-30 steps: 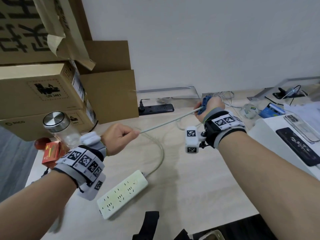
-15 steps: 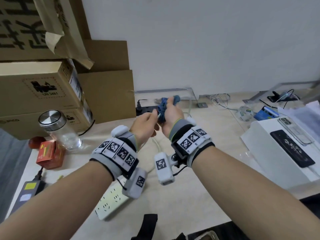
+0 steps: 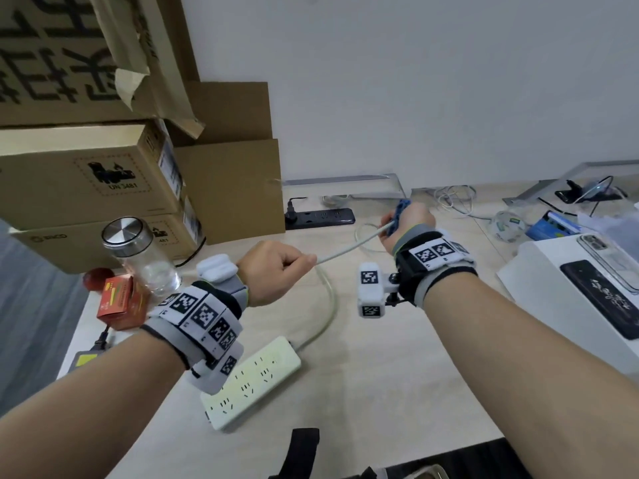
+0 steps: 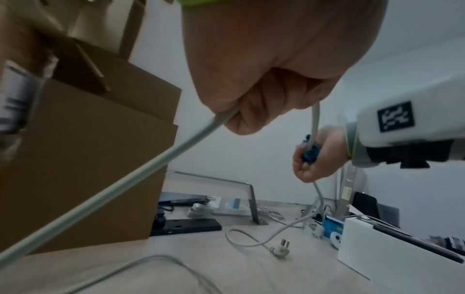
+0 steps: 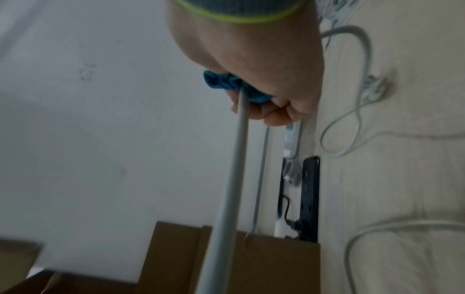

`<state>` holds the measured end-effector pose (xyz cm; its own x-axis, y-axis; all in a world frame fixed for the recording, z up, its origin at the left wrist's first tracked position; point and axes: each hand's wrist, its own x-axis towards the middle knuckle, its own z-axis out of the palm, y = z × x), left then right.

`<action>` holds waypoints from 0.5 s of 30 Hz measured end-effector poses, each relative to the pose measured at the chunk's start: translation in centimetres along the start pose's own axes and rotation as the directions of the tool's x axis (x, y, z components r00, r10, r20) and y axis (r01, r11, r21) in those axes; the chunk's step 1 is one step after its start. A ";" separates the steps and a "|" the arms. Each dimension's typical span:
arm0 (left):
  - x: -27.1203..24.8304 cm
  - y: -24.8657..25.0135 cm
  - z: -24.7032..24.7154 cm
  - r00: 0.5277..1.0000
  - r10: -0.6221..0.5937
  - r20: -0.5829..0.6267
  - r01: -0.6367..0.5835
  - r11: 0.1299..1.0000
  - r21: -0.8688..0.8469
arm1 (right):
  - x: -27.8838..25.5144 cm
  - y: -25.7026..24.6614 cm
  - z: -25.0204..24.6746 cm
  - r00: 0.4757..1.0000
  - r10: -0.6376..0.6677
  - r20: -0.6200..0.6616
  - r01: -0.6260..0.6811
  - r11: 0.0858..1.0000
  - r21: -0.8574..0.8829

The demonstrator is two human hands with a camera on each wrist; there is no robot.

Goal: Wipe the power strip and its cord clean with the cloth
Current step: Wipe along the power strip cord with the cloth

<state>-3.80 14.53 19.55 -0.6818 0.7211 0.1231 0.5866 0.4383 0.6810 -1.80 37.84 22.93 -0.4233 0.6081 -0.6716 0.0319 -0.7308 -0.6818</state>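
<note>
A white power strip point(image 3: 254, 380) lies flat on the light wooden table point(image 3: 380, 392) near its front edge. Its pale cord point(image 3: 349, 248) point(image 4: 113, 191) point(image 5: 231, 179) loops up from the strip and runs taut between my two hands above the table. My left hand point(image 3: 276, 271) point(image 4: 266, 79) grips the cord in a fist. Farther back, my right hand point(image 3: 409, 224) point(image 4: 317, 157) point(image 5: 254, 69) holds a bunched blue cloth point(image 3: 397, 214) point(image 4: 310, 154) point(image 5: 226, 85) wrapped round the cord. Beyond that hand the cord hangs down to its plug point(image 4: 280, 250), which lies on the table.
Stacked cardboard boxes point(image 3: 103, 174) rise at the left, with a steel-lidded glass jar point(image 3: 138, 261) and a red box point(image 3: 117, 302) before them. A black power strip point(image 3: 321, 216) lies by the wall. A white box point(image 3: 570, 292) with a phone on top stands right, among loose cables.
Half a second ago my hands were close together at the cord. Now the right hand with the cloth has slid away along the cord to the back right, and the cord is taut.
</note>
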 end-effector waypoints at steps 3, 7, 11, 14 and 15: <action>-0.6 -1.9 -1.0 0.990 -0.124 0.074 0.122 0.992 0.025 | 0.0 -0.8 0.5 1.000 -0.024 0.014 0.023 0.999 0.024; -0.1 -2.4 -0.3 0.939 -0.291 0.183 0.270 0.954 0.134 | -1.5 -0.3 2.3 0.987 -0.085 0.135 0.076 0.995 0.068; 1.0 1.5 1.5 0.901 -0.332 0.279 0.399 0.886 -0.237 | -2.7 1.7 3.3 0.957 -0.104 0.271 0.114 0.993 -0.022; 3.1 4.3 2.3 0.870 -0.449 0.201 0.478 0.677 -0.560 | -3.4 3.7 3.6 0.943 -0.113 0.313 0.178 0.966 -0.187; 3.7 4.7 2.3 0.845 -0.505 0.174 0.485 0.589 -0.646 | -3.5 4.3 3.7 0.948 -0.112 0.297 0.190 0.950 -0.249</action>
<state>-2.54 20.49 21.56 -0.7964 0.4817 -0.3657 -0.2679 0.2612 0.9274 -3.52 31.39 23.40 -0.6739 0.5662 -0.4746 0.1750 -0.5017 -0.8471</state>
